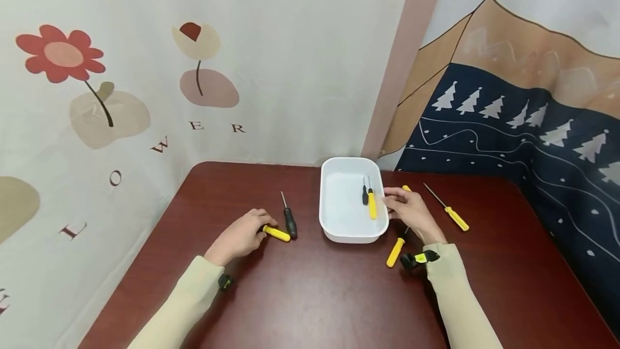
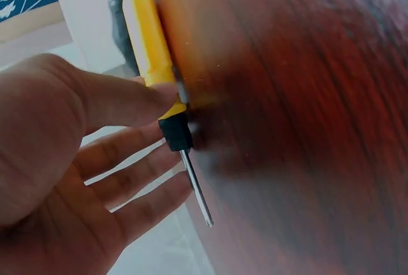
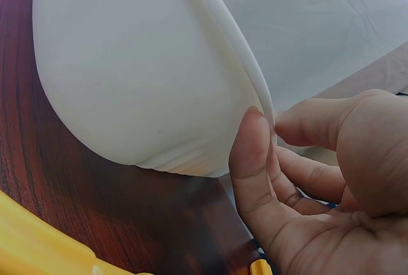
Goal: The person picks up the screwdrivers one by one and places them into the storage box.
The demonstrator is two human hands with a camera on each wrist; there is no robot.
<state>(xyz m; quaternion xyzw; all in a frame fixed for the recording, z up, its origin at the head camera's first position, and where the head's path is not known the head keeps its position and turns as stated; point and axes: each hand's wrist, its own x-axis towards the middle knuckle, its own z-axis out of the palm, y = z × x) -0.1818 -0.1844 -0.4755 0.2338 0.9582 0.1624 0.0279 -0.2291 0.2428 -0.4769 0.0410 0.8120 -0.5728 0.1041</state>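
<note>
My left hand (image 1: 244, 236) pinches a yellow-handled screwdriver (image 2: 148, 32) near its black collar, low over the table. In the left wrist view its bare metal shaft points away from the thumb, along the other fingers. Right beside its handle lies a black screwdriver (image 1: 290, 223), shaft towards the back. A white plastic box (image 1: 334, 233) stands at the table's back, holding a small black screwdriver (image 1: 365, 196) and a yellow-and-black screwdriver (image 1: 372, 207). With thumb and fingers, my right hand (image 1: 411, 213) grips the box's right rim, seen close in the right wrist view (image 3: 127, 64).
On the dark red table (image 1: 315, 295), a yellow screwdriver (image 1: 395, 253) lies below my right hand and another (image 1: 456, 218) farther right. A yellow handle (image 1: 406, 188) shows partly behind that hand. Printed curtains (image 1: 300, 69) hang behind and left of the table.
</note>
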